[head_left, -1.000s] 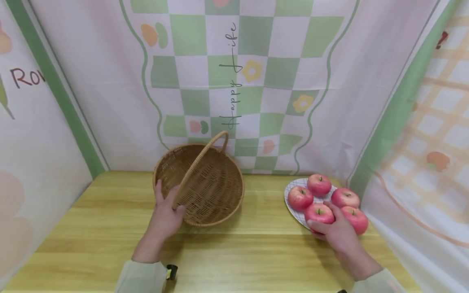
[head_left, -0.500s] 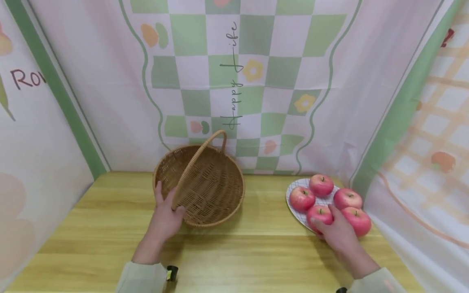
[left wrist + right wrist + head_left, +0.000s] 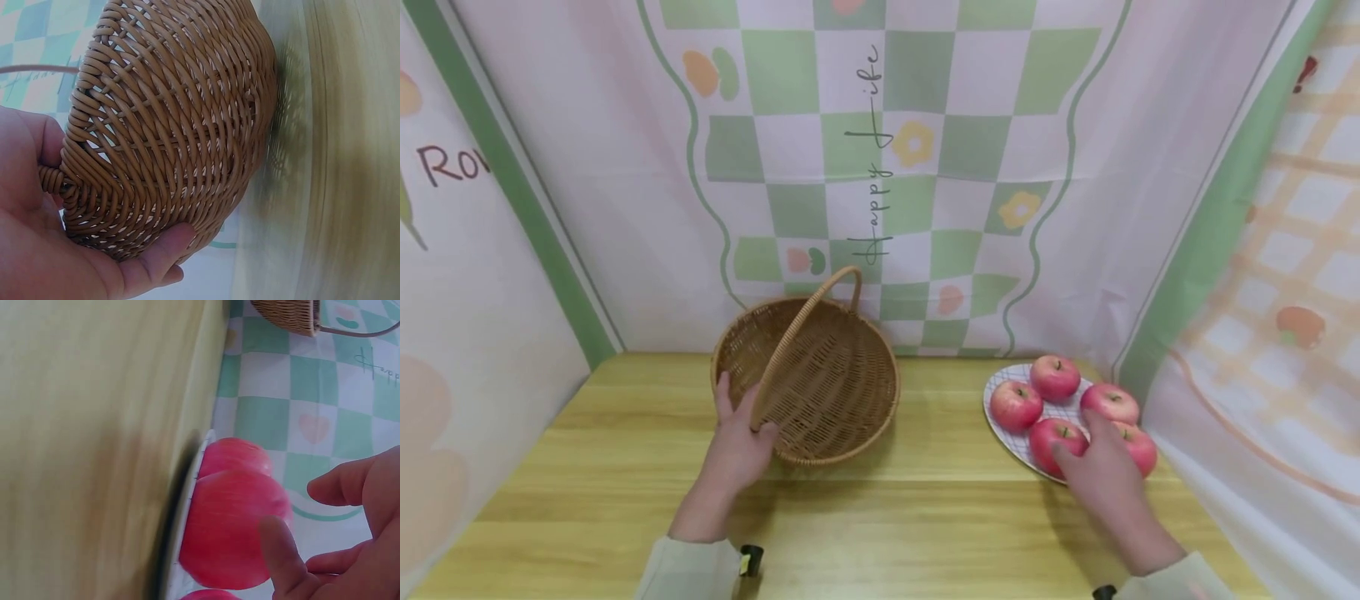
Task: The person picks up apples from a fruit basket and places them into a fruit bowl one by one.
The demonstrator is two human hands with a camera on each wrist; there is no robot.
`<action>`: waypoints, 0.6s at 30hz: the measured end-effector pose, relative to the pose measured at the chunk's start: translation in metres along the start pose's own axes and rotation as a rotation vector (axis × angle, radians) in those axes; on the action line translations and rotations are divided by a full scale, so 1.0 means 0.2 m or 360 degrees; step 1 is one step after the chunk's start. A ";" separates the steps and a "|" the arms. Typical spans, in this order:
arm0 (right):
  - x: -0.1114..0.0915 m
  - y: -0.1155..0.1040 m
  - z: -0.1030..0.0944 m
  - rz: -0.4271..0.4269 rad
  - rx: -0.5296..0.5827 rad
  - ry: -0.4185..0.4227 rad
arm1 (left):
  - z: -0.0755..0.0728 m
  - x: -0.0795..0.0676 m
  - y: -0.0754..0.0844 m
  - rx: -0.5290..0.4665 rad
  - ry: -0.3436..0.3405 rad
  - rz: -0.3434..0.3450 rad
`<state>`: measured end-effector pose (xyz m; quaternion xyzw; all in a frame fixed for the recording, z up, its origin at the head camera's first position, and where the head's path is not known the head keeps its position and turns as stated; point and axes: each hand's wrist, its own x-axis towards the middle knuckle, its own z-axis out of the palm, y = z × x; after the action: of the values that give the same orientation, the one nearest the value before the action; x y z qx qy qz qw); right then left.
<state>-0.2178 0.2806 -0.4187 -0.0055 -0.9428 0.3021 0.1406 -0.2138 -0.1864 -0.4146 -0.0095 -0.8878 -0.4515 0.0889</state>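
Observation:
My left hand [image 3: 739, 450] grips the brown wicker basket [image 3: 831, 383] at its near left rim, beside the foot of the arched handle. In the left wrist view, the fingers spread along the woven side of the basket [image 3: 169, 125]. Several red apples sit on a white checked plate [image 3: 1000, 429] at the right. Over the plate's near edge hovers my right hand [image 3: 1108, 475], just behind the front apple [image 3: 1056, 443] and partly covering the right one [image 3: 1141, 450]. The right wrist view shows its thumb and fingers [image 3: 340, 482] apart, not closed round an apple [image 3: 231, 528].
Everything stands on a light wooden table [image 3: 887, 533]. A green-and-white checked cloth [image 3: 917, 150] hangs right behind the basket, and a side cloth [image 3: 1262, 375] borders the plate on the right. Bare tabletop separates basket and plate.
My right hand has let go of the front apple, which stays on the plate, and has shifted slightly right and back from it. The left hand and basket have hardly moved.

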 end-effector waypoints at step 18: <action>-0.04 -0.22 -0.03 -0.0227 0.0013 0.0113 | -0.03 -0.01 -0.01 -0.0182 -0.0034 -0.0108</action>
<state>-0.2054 0.2471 -0.3899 0.0516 -0.9339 0.2949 0.1953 -0.2118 -0.1928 -0.4123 0.0106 -0.8612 -0.5041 0.0635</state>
